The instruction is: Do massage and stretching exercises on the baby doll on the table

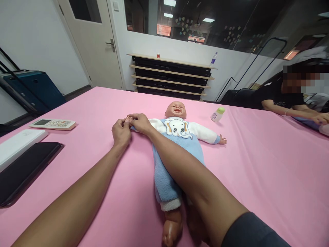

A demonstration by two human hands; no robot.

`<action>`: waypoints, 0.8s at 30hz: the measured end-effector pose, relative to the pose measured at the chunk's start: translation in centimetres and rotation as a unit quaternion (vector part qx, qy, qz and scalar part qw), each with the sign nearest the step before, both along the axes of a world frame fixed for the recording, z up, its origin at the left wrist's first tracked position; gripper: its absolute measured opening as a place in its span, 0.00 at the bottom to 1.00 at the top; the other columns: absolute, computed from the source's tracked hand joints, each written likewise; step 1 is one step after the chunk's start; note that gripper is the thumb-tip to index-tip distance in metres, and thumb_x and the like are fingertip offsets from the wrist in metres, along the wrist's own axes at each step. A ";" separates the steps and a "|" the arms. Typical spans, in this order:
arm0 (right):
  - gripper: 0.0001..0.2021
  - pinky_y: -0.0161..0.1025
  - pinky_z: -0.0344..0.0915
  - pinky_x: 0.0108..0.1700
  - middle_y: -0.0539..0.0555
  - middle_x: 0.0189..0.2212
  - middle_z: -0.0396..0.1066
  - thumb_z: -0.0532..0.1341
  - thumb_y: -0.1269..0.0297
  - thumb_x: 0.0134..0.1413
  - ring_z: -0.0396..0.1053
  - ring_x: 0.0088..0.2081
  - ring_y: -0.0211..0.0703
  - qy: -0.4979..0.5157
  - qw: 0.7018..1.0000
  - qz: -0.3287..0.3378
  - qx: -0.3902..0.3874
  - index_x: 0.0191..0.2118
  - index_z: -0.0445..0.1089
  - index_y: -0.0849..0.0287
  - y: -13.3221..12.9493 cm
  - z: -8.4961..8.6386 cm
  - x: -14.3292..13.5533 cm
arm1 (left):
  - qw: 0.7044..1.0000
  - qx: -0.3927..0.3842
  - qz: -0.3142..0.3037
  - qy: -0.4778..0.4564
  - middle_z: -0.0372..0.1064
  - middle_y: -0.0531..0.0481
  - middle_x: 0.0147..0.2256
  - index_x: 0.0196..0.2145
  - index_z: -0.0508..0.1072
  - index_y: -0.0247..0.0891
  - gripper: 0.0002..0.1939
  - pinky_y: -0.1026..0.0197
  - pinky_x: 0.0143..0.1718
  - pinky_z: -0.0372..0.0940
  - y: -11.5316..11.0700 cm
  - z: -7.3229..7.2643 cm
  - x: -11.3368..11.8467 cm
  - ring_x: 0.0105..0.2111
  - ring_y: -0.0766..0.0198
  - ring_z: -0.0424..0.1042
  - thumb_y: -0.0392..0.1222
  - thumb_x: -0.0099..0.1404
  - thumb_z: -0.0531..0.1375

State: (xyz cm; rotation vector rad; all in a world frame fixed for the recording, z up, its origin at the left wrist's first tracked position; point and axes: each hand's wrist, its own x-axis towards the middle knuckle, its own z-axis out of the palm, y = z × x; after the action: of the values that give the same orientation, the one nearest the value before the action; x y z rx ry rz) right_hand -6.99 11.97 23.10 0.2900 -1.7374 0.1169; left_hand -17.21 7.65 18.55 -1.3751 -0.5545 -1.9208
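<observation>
A baby doll [177, 144] in a blue and white fleece romper with an elephant face on the chest lies on its back, head away from me. My left hand [121, 132] is closed with its fingertips around the doll's hand at the left. From above, my right hand [140, 122] pinches at the same doll hand, beside the blue sleeve cuff. My fingers mostly hide that doll hand. The doll's other arm stretches out to the right with its hand bare. My right forearm passes over the doll's body and covers part of its legs.
On the pink-covered table [246, 178] stands a small bottle with a green cap [218, 114]. A remote control [53, 124], a white box-shaped device [19, 145] and a black phone [29, 171] lie at the left. Another person [280, 92] works at the right edge.
</observation>
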 end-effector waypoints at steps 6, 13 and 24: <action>0.14 0.35 0.66 0.46 0.51 0.36 0.75 0.58 0.57 0.57 0.70 0.39 0.36 0.045 0.996 -0.068 0.026 0.42 0.74 0.59 0.2 -0.2 0.3 | 1.000 -0.007 0.024 -0.011 0.72 0.47 0.37 0.40 0.72 0.36 0.19 0.63 0.36 0.63 0.3 0.5 -0.1 0.35 0.64 0.70 0.54 0.67 0.51; 0.18 0.36 0.64 0.53 0.54 0.46 0.74 0.58 0.57 0.58 0.71 0.46 0.38 0.126 0.987 -0.096 0.019 0.49 0.72 0.60 -0.8 -0.7 1.6 | 0.995 -0.020 0.090 -0.046 0.72 0.45 0.39 0.55 0.66 0.40 0.21 0.56 0.42 0.65 0.6 1.2 -0.6 0.38 0.59 0.71 0.48 0.66 0.53; 0.14 0.37 0.68 0.48 0.52 0.42 0.74 0.57 0.59 0.60 0.71 0.44 0.39 0.143 0.962 -0.187 0.138 0.48 0.72 0.57 -7.5 -16.1 14.1 | 0.987 0.015 0.151 -0.057 0.59 0.36 0.53 0.55 0.66 0.32 0.23 0.49 0.56 0.58 1.3 2.0 -1.4 0.53 0.51 0.61 0.36 0.61 0.54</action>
State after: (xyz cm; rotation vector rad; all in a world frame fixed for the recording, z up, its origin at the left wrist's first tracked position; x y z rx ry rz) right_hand 7.14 4.44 6.98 0.1660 -1.4887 -0.4269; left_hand -18.58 8.95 20.55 -1.0969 -0.7402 -1.7593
